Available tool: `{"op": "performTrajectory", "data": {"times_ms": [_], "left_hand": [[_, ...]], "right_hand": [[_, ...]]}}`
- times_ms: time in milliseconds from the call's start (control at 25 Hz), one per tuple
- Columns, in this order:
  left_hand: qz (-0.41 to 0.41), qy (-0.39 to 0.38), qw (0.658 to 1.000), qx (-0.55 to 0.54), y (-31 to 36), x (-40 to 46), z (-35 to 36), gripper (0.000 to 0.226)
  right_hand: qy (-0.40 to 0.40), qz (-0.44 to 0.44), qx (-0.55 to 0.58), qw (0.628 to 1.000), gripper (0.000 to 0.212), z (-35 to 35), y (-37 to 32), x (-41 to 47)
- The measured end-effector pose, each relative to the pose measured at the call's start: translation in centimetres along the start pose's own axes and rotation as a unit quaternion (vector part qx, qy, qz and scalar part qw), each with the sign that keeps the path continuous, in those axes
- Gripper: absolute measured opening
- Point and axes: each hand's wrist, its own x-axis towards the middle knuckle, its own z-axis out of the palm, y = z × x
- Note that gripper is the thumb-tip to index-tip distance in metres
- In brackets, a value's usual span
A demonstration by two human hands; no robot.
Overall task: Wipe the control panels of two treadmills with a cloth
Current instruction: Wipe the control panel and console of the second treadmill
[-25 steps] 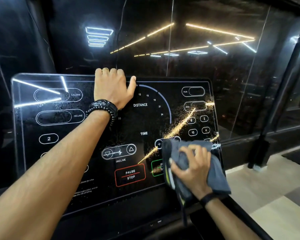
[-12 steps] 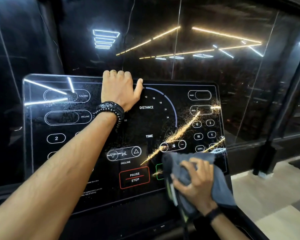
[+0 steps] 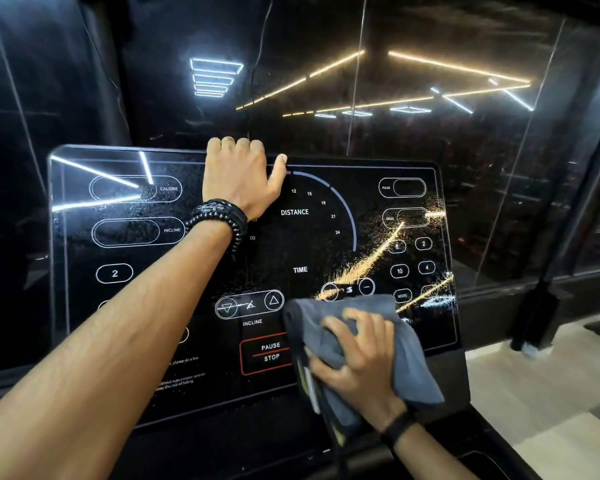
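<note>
Cloth has slid left since the last frame, now covering the green button beside PAUSE/STOP on the panel. Step: wiping the first panel's lower right. Next: probably sweep on leftward. Right hand presses the bunched cloth, fingers curled. Left hand grips the panel's top edge, arm extended.

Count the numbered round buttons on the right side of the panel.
4 show on the control panel: 8 and 2 above, 10 and 4 below. The cloth in the right hand may hide more.
</note>
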Motion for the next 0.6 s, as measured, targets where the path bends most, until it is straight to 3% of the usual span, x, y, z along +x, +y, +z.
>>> {"op": "performTrajectory", "data": {"times_ms": [80, 160, 280, 440, 600], "left_hand": [[-0.004, 0.003, 1.000, 0.004, 0.1, 0.0, 0.1, 0.056], [-0.005, -0.003, 1.000, 0.013, 0.1, 0.1, 0.1, 0.057], [0.000, -0.007, 1.000, 0.013, 0.1, 0.1, 0.1, 0.058], [0.001, 0.003, 1.000, 0.007, -0.1, 0.1, 0.2, 0.053], [0.002, 0.006, 1.000, 0.000, -0.1, 0.0, 0.0, 0.046]], "right_hand": [[0.001, 0.021, -0.009, 1.000, 0.040, -0.7, 3.1, -0.6], [0.029, 0.108, -0.026, 0.993, 0.040, -0.4, 4.6, 2.3], [0.057, 0.190, -0.031, 0.980, 0.041, 0.9, 2.5, 8.8], [0.030, 0.093, 0.003, 0.995, 0.037, 1.3, -2.6, 7.4], [-0.008, -0.008, 0.011, 1.000, 0.043, -0.4, -0.2, -1.3]]}}
